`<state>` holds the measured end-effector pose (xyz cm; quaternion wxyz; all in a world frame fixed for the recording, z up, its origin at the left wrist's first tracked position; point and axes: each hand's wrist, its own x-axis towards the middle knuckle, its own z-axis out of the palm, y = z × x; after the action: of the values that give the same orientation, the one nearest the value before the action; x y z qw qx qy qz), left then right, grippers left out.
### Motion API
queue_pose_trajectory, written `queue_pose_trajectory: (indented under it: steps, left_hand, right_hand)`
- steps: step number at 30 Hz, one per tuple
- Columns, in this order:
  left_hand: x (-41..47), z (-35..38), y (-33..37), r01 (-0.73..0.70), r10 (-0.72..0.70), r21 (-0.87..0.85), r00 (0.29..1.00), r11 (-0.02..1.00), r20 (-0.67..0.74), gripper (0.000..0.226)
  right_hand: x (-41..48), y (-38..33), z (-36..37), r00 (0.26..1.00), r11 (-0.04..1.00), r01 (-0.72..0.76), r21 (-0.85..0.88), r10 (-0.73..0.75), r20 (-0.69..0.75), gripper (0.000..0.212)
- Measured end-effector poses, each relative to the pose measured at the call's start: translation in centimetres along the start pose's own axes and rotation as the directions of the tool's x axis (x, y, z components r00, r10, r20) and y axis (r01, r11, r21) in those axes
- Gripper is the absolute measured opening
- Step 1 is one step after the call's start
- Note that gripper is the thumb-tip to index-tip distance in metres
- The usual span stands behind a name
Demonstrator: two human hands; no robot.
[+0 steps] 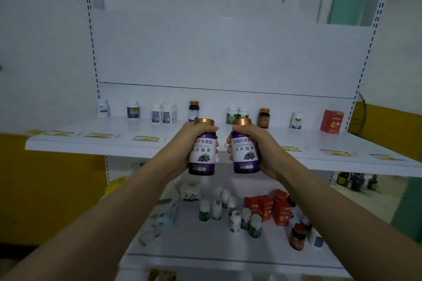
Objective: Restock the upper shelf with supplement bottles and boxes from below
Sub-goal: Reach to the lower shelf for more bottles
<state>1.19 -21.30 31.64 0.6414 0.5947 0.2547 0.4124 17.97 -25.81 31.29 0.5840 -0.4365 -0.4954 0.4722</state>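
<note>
My left hand grips a purple supplement bottle with a copper cap, held upright in front of the upper shelf's front edge. My right hand grips a matching purple bottle beside it, also upright. Both labels face me and show blueberries. A third purple bottle of the same kind stands at the back of the upper shelf, just behind my left hand. The lower shelf carries several white-capped bottles and red boxes.
Along the back of the upper shelf stand white bottles, green-labelled bottles, an amber jar, another white bottle and a red box. Yellow price tags line the shelf front. An amber jar sits at the lower right.
</note>
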Motion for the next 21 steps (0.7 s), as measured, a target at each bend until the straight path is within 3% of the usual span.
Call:
queue_pose_trajectory:
  steps: [4,7,14,21]
  left_hand:
    - [2.5,-2.3,1.0,-0.017,0.018,0.020,0.999,1.000,-0.052,0.033]
    - [5.2,-3.6,1.5,-0.031,0.042,0.096,0.992,0.995,-0.116,0.032]
    - [14.2,-6.6,1.8,-0.096,0.164,0.337,0.970,0.937,-0.180,0.040]
    - [23.3,-9.5,0.9,-0.047,0.177,0.447,0.951,0.893,-0.254,0.036]
  right_hand:
    - [3.0,-0.5,1.0,0.999,0.993,0.038,-0.111,-0.037,0.006,0.021]
    - [6.0,-0.9,1.2,0.999,0.986,0.049,-0.160,-0.052,-0.013,0.032]
    - [15.2,-1.0,-0.7,0.994,0.933,0.111,-0.343,-0.111,0.021,0.031]
    - [25.9,0.5,-3.1,0.999,0.911,0.035,-0.411,-0.029,0.020,0.030]
